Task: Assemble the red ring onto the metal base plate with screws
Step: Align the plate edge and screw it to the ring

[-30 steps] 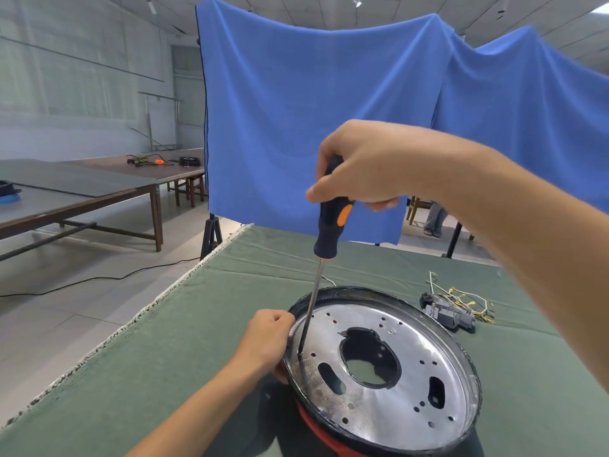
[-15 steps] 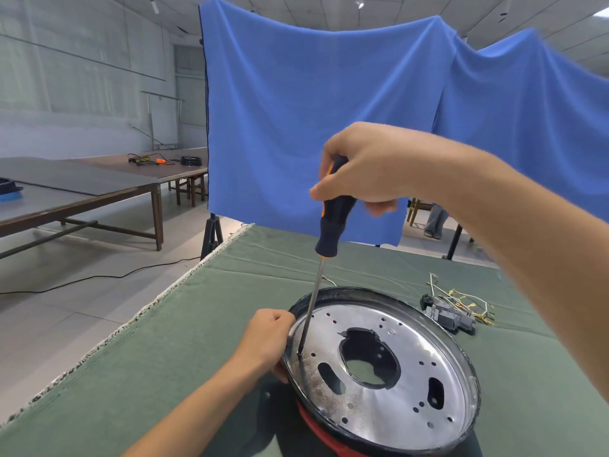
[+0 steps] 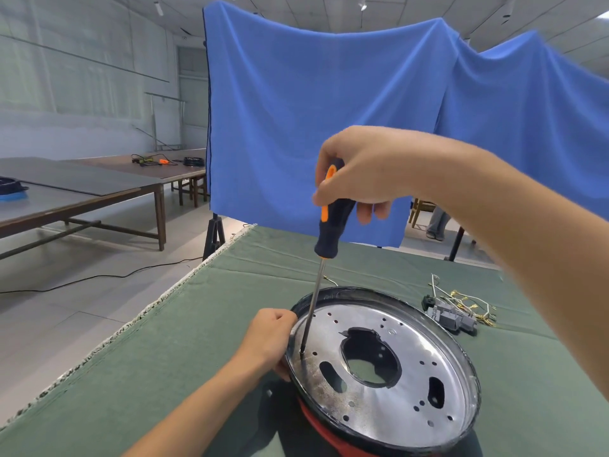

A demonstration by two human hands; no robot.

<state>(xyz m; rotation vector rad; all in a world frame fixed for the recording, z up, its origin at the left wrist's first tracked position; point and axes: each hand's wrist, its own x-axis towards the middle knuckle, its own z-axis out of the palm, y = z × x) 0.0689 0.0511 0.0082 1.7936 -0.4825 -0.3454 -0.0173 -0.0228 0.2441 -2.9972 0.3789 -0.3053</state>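
Observation:
A round shiny metal base plate [image 3: 412,384] with several holes lies tilted on the green table. The red ring [image 3: 321,428] shows only as a sliver under the plate's near edge. My left hand [image 3: 270,338] grips the plate's left rim. My right hand [image 3: 359,174] holds the top of a black-and-orange screwdriver [image 3: 331,222]. The tool stands nearly upright, and its tip sits in a hole near the plate's left rim. I cannot make out the screw itself.
A bundle of wires with grey connectors [image 3: 456,313] lies on the green table cover [image 3: 204,351] behind the plate to the right. The table's left edge [image 3: 131,328] runs diagonally. A blue cloth [image 3: 329,110] hangs behind. Wooden tables [image 3: 82,189] stand at the left.
The screwdriver handle has turned in my right hand, its orange stripe now facing left. The fingers have shifted on the handle. My left hand and the plate stay in place.

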